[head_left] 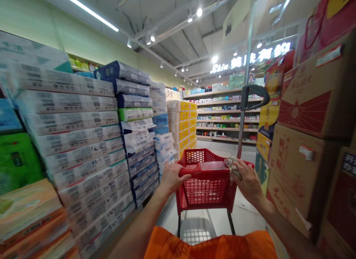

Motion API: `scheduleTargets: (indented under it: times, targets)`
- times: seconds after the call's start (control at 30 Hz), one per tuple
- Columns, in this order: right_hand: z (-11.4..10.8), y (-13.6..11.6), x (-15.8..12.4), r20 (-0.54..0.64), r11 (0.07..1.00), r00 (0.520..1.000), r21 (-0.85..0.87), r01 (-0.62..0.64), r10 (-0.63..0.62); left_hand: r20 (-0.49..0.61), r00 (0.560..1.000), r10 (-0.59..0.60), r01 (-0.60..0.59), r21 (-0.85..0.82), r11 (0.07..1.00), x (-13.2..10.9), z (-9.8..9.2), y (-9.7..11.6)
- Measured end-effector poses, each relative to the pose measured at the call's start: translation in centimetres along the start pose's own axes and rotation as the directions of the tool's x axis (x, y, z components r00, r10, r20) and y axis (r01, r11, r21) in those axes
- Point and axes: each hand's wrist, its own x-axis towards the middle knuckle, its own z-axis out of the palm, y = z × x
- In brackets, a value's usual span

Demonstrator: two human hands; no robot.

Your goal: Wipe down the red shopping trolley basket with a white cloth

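A red plastic shopping cart (205, 192) with a lattice basket stands right in front of me. My left hand (174, 176) is closed around the left end of its handle, thumb lying along the bar. At the right end, my right hand (247, 177) presses a crumpled, greyish-white cloth (233, 166) against the handle, fingers bent over it. A clear panel (213, 165) sits at the middle of the handle. Behind my right hand rises a metal pole (241, 133) with a dark grey loop grip (254, 97); its lower end is hidden.
Tall stacks of white paper packs (75, 118) and blue-grey packs (139, 147) line the left. Yellow-and-white packs (183, 121) stand farther on. Cardboard boxes (308, 99) are piled close on the right. Stocked shelves (225, 110) cross the far end of the aisle.
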Motion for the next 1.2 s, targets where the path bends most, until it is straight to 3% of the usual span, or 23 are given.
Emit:
scheduleTargets:
  times: [0.1, 0.2, 0.27, 0.33, 0.43, 0.5, 0.57, 0.67, 0.8, 0.87, 0.97, 1.07, 1.2]
  targets:
    - [1.2, -2.9, 0.8, -0.070, 0.998, 0.998, 0.059, -0.008, 0.012, 0.008, 0.999, -0.033, 0.033, 0.041, 0.999, 0.1, 0.2, 0.2]
    - [2.4, -7.3, 2.0, -0.014, 0.982, 0.994, 0.158, 0.108, -0.107, -0.057, 0.996, -0.063, 0.066, 0.066, 0.996, -0.2, 0.8, 2.6]
    - [2.8, -8.8, 2.5, 0.031, 0.966, 0.985, 0.204, 0.159, -0.169, -0.085, 0.993, -0.085, 0.090, 0.061, 0.994, -0.5, 0.9, 4.7]
    - [2.8, -7.7, 2.9, 0.062, 0.973, 0.991, 0.205, 0.106, -0.121, -0.065, 0.996, -0.054, 0.055, 0.017, 0.998, -0.8, 0.7, 6.3]
    - [2.1, -2.7, 3.7, 0.084, 0.984, 0.995, 0.165, -0.074, 0.061, 0.025, 0.998, 0.061, -0.056, -0.168, 0.984, -1.0, 0.4, 6.7]
    - [1.4, 0.6, 4.3, 0.103, 0.973, 0.984, 0.163, -0.161, 0.145, 0.097, 0.994, 0.054, -0.027, -0.257, 0.966, -0.9, 1.0, 6.0]
    - [0.7, 2.0, 4.7, 0.140, 0.962, 0.972, 0.175, -0.210, 0.187, 0.193, 0.981, 0.008, 0.042, -0.254, 0.966, -0.8, 2.5, 5.5]
    - [-0.5, 0.3, 4.1, 0.204, 0.963, 0.968, 0.191, -0.189, 0.149, 0.259, 0.966, 0.006, 0.048, -0.204, 0.978, -0.5, 5.4, 6.2]
    - [-1.9, -2.7, 2.4, 0.222, 0.982, 0.975, 0.185, -0.043, 0.000, 0.164, 0.984, 0.075, -0.041, -0.203, 0.978, 0.2, 7.1, 8.2]
    - [-2.6, -2.1, 2.0, 0.224, 0.987, 0.975, 0.153, -0.042, 0.007, 0.158, 0.982, 0.101, -0.067, -0.210, 0.975, 0.8, 7.3, 7.8]
    - [-3.3, 0.3, 2.2, 0.235, 0.993, 0.968, 0.045, -0.108, 0.094, 0.298, 0.954, -0.035, 0.081, -0.145, 0.986, 1.3, 8.2, 5.3]
    - [-2.3, 1.0, 2.5, 0.217, 0.986, 0.969, -0.138, -0.091, 0.120, 0.397, 0.909, -0.126, 0.164, -0.063, 0.984, 1.2, 10.0, 3.4]
    - [1.8, -2.4, 1.9, 0.247, 0.955, 0.965, -0.297, -0.005, 0.082, 0.363, 0.925, -0.108, 0.143, -0.069, 0.987, 0.6, 11.6, 3.8]
